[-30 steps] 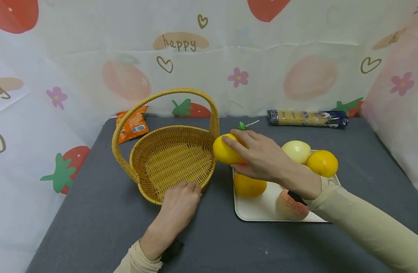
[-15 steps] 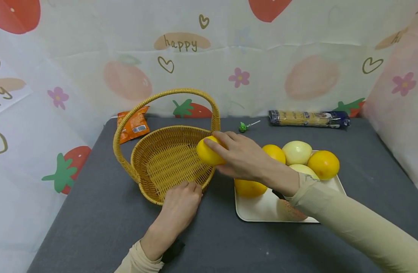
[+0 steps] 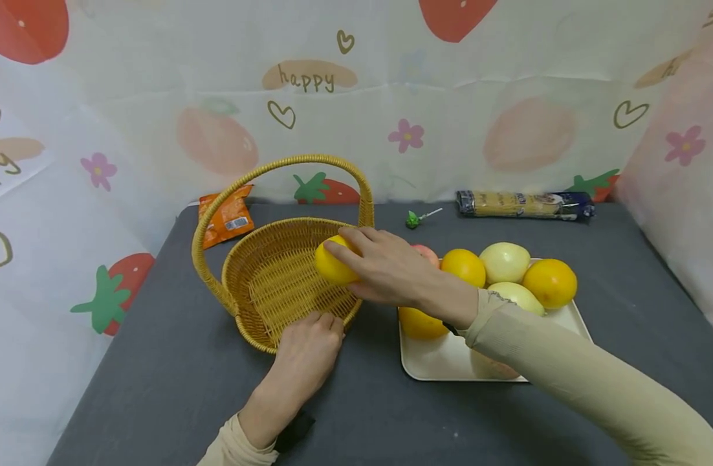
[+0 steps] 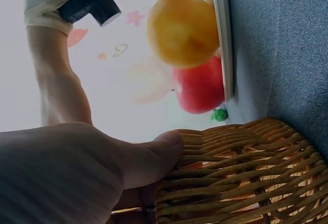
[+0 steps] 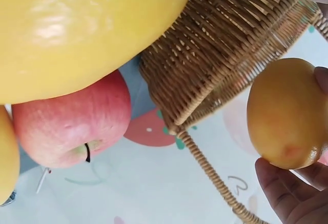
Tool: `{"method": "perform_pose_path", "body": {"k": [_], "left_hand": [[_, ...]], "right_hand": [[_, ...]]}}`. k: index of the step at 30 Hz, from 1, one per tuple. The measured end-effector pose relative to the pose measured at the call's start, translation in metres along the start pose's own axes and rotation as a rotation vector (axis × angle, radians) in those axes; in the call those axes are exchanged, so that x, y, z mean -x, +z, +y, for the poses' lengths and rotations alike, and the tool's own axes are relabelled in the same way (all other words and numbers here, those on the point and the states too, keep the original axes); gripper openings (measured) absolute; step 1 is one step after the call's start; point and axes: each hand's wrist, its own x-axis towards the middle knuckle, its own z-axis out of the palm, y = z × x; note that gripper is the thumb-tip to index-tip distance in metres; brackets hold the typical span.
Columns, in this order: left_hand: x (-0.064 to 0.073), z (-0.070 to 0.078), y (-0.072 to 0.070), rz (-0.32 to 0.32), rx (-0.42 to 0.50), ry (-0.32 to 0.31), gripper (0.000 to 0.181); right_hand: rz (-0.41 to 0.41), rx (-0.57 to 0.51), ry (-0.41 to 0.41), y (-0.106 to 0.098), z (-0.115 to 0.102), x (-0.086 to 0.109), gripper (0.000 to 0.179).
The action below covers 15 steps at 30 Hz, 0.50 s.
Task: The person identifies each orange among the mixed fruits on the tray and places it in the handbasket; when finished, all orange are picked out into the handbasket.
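Note:
My right hand (image 3: 391, 268) holds a yellow-orange round fruit (image 3: 332, 262) over the right side of a woven wicker basket (image 3: 257, 259). The right wrist view shows my thumb and fingers around this fruit (image 5: 287, 114), apart from the basket weave (image 5: 230, 34). My left hand (image 3: 311, 346) grips the basket's near rim, and in the left wrist view its thumb lies on the wicker edge (image 4: 205, 137). Inside the basket, the woven bottom (image 3: 286, 291) shows no fruit. To the right, a white tray (image 3: 444, 369) bears several fruits, partly hidden by my right arm.
On the tray are orange fruits (image 3: 550, 283), pale yellow-green fruits (image 3: 504, 262), a red apple (image 5: 77, 121) and a mostly covered peach-like fruit. Behind stand an orange snack packet (image 3: 228, 217), a green lollipop (image 3: 413, 220) and a pasta pack (image 3: 522, 204). The basket's tall handle (image 3: 310, 159) arches over it.
My right hand has carried the yellow-orange fruit leftward from above the tray's left side to over the basket. The left hand keeps its grip on the rim.

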Motion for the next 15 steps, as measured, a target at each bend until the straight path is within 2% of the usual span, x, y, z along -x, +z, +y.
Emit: {"method": "perform_pose_path", "body": {"k": [7, 15], "left_hand": [[0.0, 0.0, 0.0, -0.005, 0.008, -0.006, 0.009], [0.0, 0.0, 0.0, 0.0, 0.008, -0.002, 0.008]], "right_hand": [[-0.028, 0.028, -0.026, 0.011, -0.004, -0.016, 0.058], [-0.084, 0.045, 0.003, 0.02, -0.002, -0.026, 0.058]]}}
